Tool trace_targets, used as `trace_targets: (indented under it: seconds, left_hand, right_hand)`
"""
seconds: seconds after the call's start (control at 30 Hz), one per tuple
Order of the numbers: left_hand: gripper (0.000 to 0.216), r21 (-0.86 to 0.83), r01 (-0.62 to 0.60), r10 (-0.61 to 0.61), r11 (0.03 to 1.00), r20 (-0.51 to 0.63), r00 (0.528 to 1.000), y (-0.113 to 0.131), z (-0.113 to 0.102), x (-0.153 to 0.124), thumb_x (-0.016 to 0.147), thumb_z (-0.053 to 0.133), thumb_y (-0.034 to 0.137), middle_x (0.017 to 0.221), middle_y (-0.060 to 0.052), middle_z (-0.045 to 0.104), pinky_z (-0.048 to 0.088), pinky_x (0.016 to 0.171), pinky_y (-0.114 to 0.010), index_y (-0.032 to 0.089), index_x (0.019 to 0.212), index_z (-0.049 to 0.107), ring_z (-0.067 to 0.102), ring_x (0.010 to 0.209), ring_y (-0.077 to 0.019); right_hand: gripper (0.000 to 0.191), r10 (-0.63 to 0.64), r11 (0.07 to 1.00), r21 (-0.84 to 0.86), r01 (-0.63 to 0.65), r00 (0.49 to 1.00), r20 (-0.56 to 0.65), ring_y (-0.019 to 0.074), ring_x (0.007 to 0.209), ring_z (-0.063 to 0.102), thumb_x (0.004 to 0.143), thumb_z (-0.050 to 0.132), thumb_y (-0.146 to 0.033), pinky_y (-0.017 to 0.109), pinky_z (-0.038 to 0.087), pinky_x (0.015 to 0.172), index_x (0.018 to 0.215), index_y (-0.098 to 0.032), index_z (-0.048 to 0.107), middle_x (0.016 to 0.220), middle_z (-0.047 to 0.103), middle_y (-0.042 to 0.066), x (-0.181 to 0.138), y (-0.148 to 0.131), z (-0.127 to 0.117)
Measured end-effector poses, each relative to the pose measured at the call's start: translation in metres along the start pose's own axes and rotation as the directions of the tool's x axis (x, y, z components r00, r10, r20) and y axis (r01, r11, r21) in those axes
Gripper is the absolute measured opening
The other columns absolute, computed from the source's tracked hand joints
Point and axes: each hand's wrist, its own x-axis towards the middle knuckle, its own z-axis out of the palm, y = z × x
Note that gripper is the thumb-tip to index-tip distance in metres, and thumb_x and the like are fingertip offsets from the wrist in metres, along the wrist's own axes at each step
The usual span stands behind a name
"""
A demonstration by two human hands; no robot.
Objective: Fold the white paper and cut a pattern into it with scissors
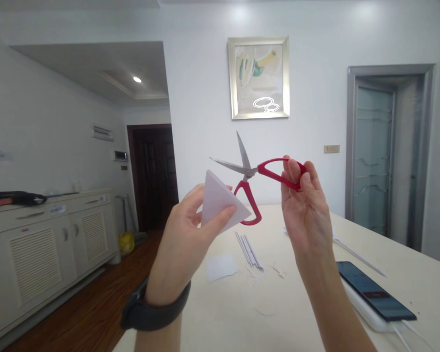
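Between the thumb and fingers of my left hand (190, 220) is a folded triangle of white paper (220, 200), one corner pointing up. My right hand (304, 200) grips one red handle loop of a pair of scissors (248, 172), fingers through the loop and thumb against its end. The blades are spread wide and point up and left, above the paper. The scissors' other red loop hangs down just behind the paper's right corner. Part of my left fingers is hidden behind the paper.
On the white table (234, 322) lie a flat paper piece (222, 267), several thin rolled paper sticks (249, 250) and small paper scraps (278, 270). A phone (377, 291) with cables rests at the right, near a longer paper stick (361, 256). A cabinet (51, 254) stands left.
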Motion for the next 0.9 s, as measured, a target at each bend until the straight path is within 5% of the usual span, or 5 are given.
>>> trace_targets:
  seconds: [0.3, 0.5, 0.7, 0.8, 0.9]
  left_hand:
    - [0.022, -0.228, 0.120, -0.102, 0.966, 0.090, 0.991, -0.008, 0.001, 0.003, 0.075, 0.071, 0.033, 0.093, -0.005, 0.075, 0.056, 0.072, -0.030, 0.021, 0.094, 0.071, 0.069, 0.084, -0.0232]
    - [0.036, -0.208, 0.133, -0.135, 0.969, 0.005, 0.991, -0.012, 0.002, 0.009, 0.072, 0.073, 0.036, 0.103, -0.010, 0.074, 0.057, 0.070, -0.035, 0.017, 0.102, 0.069, 0.069, 0.092, -0.0292]
    - [0.031, -0.132, 0.080, -0.087, 0.988, -0.052, 0.995, -0.016, 0.012, 0.013, 0.073, 0.072, 0.037, 0.099, -0.007, 0.074, 0.054, 0.071, -0.031, 0.018, 0.097, 0.069, 0.068, 0.087, -0.0243]
    - [0.028, -0.069, 0.047, -0.054, 0.996, -0.099, 0.994, -0.016, 0.014, 0.013, 0.075, 0.071, 0.037, 0.094, -0.004, 0.074, 0.053, 0.071, -0.028, 0.019, 0.096, 0.070, 0.068, 0.085, -0.0219]
    - [0.029, -0.056, 0.029, -0.037, 0.998, -0.143, 0.989, -0.014, 0.012, 0.010, 0.074, 0.072, 0.037, 0.092, -0.004, 0.074, 0.053, 0.070, -0.029, 0.019, 0.095, 0.069, 0.068, 0.083, -0.0222]
  right_hand:
    - [0.015, 0.014, 0.944, -0.329, 0.013, 0.997, 0.078, 0.0199, 0.125, 0.053, 0.094, 0.043, -0.020, 0.043, 0.045, 0.099, 0.102, -0.028, 0.052, 0.103, 0.072, 0.002, -0.007, -0.004, 0.023]
    - [0.010, -0.020, 0.602, -0.780, 0.171, 0.980, 0.200, 0.0217, 0.112, 0.057, 0.095, 0.043, -0.017, 0.037, 0.049, 0.085, 0.097, -0.025, 0.050, 0.109, 0.064, 0.007, -0.005, -0.008, 0.018]
    - [0.016, 0.058, 0.183, -0.895, 0.406, 0.905, 0.422, 0.0275, 0.131, 0.032, 0.092, 0.050, -0.022, 0.043, 0.041, 0.099, 0.107, -0.021, 0.056, 0.143, 0.035, 0.011, -0.008, 0.000, 0.009]
    - [0.018, 0.083, 0.110, -0.896, 0.430, 0.894, 0.440, 0.0292, 0.130, 0.029, 0.092, 0.051, -0.025, 0.046, 0.039, 0.101, 0.108, -0.020, 0.056, 0.144, 0.031, 0.011, -0.010, -0.002, 0.010]
    - [0.019, 0.196, 0.173, -0.883, 0.436, 0.864, 0.464, 0.0273, 0.130, 0.032, 0.091, 0.052, -0.028, 0.045, 0.041, 0.101, 0.110, -0.024, 0.055, 0.145, 0.031, 0.007, -0.010, -0.010, 0.011]
